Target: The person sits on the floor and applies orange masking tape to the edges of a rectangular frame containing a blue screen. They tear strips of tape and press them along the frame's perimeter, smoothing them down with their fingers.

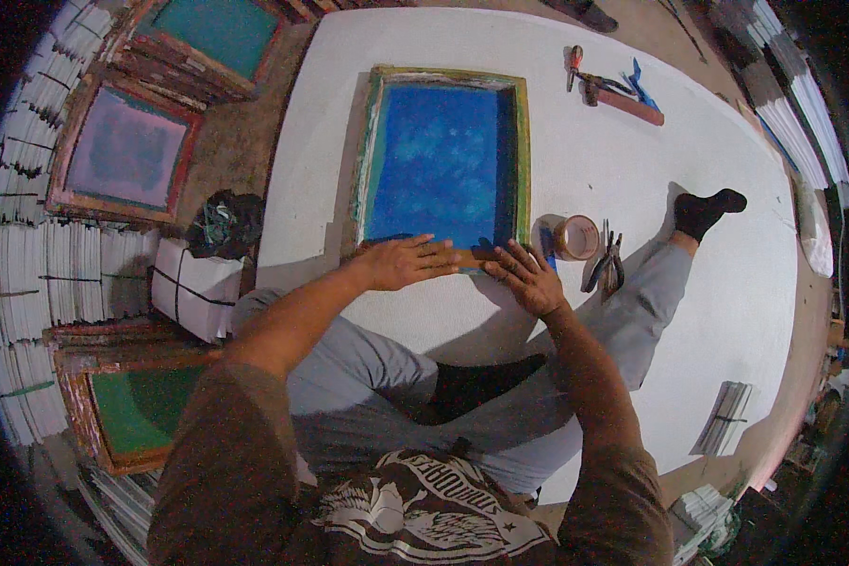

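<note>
A wooden frame (522, 160) stretched with a blue mesh sheet (439, 165) lies flat on the white surface in front of me. My left hand (407, 262) rests on its near edge, palm down, fingers stretched out to the right. Across from it, my right hand (526, 279) lies over the frame's near right corner with its fingers spread. Neither hand holds anything that I can see. Just right of that corner are a roll of tape (576, 238), a narrow blue object (548, 241) and pliers (607, 268). The fingers partly cover the near rail.
More frames stand at left: one with pinkish mesh (127, 146), others with green (146, 406) and teal (215, 36). Bundled paper stacks (71, 274) line that side. A screwdriver (574, 62) and a reddish-brown bar (630, 106) lie far right. My outstretched leg (653, 297) crosses the white surface (717, 330).
</note>
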Tool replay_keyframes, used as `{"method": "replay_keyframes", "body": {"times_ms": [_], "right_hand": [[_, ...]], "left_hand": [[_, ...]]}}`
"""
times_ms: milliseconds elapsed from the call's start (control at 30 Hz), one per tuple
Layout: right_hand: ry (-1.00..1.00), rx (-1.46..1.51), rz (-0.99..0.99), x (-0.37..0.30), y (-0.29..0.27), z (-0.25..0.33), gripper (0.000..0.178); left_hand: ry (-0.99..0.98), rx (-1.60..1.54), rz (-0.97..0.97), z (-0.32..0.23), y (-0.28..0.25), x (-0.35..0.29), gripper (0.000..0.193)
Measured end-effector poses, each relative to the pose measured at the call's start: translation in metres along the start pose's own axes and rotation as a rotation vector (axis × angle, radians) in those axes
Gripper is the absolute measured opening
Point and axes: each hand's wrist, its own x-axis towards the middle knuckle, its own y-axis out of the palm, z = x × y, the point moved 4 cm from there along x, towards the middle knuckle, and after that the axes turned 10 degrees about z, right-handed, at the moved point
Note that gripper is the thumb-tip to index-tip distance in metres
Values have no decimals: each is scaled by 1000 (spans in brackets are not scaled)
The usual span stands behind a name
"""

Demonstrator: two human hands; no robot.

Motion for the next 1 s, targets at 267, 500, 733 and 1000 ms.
{"method": "replay_keyframes", "body": {"times_ms": [267,500,733,1000], "right_hand": [[105,157,-64,64,-73,19,62],[534,157,-102,112,-20,29,73],[516,169,-70,106,-24,32,77],[549,141,-31,66,-19,10,77]], "left_hand": [[-495,-161,-95,11,-30,-13,56],[-1132,-228,-192,21,7,-12,69],[-1053,-268,-168,19,-3,-18,68],[-1034,-258,-250,24,13,-19,66]]}}
